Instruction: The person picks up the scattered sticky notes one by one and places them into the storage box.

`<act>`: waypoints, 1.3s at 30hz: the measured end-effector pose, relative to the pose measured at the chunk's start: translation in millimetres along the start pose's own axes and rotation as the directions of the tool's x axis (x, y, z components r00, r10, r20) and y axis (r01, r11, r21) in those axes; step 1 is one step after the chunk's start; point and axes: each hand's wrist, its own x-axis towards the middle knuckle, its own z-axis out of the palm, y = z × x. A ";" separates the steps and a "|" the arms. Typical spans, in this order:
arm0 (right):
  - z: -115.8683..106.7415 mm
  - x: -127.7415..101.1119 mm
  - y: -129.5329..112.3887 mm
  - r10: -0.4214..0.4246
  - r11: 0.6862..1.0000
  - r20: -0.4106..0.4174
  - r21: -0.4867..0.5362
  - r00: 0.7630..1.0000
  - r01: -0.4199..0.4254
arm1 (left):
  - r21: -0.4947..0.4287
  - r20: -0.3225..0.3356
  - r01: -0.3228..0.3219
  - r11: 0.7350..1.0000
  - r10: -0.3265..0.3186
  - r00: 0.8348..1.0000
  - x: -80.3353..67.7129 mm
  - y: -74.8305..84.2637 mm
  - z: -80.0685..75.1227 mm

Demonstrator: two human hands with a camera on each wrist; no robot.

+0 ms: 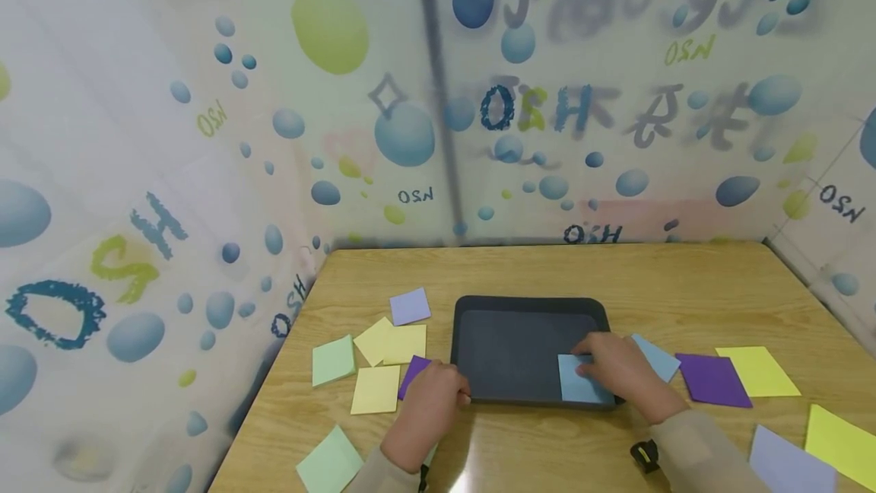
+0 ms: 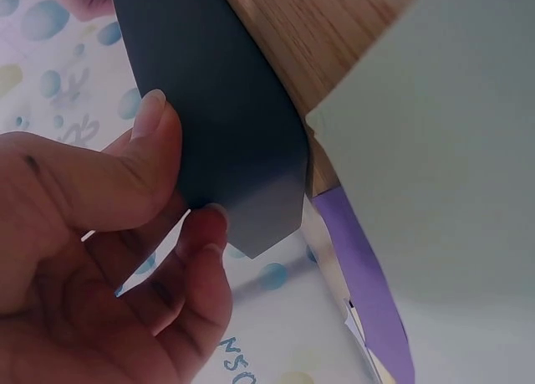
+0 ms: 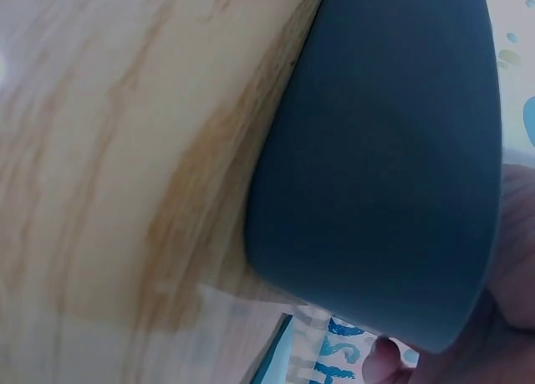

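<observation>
Dark grey plastic forms the tray (image 1: 479,341), which is set flat on the wooden table (image 1: 616,272). One light blue note (image 1: 582,380) is seen inside it, lying at the near right corner. The right hand (image 1: 619,371) is laid on this note, its fingers spread flat and pressing the upper edge; nothing is gripped. The left hand (image 1: 427,409) is placed at the tray's near left corner, where the rim is pinched between thumb (image 2: 142,162) and fingertip, as the left wrist view shows. A dark purple note (image 1: 413,373) is partly covered beside this hand.

Loose notes are scattered on the table to either side: green (image 1: 333,360), yellow (image 1: 393,342) and lilac (image 1: 410,305) to the left; blue (image 1: 657,356), purple (image 1: 713,380) and yellow (image 1: 758,371) to the right. The table is enclosed by pale walls (image 1: 205,135) printed with blue and green bubbles and lettering.
</observation>
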 end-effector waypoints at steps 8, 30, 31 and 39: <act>-4.8 -0.5 -3.9 0.010 1.000 0.022 -0.008 1.000 -0.010 | 0.001 0.003 -0.004 1.000 0.004 1.000 0.4 0.6 -1.3; -4.2 -9.6 7.1 -0.079 0.993 -0.154 0.069 0.985 0.091 | -0.011 -0.014 0.002 1.000 -0.002 1.000 -0.3 1.5 -1.0; -4.6 -10.1 9.0 -0.086 0.991 -0.177 0.082 0.980 0.102 | -0.013 -0.012 0.002 1.000 -0.002 1.000 -0.2 1.2 -0.6; -15.9 -17.6 19.9 -0.016 0.977 -0.271 0.201 0.963 0.073 | -0.025 -0.005 0.008 1.000 -0.008 1.000 0.1 0.4 -0.3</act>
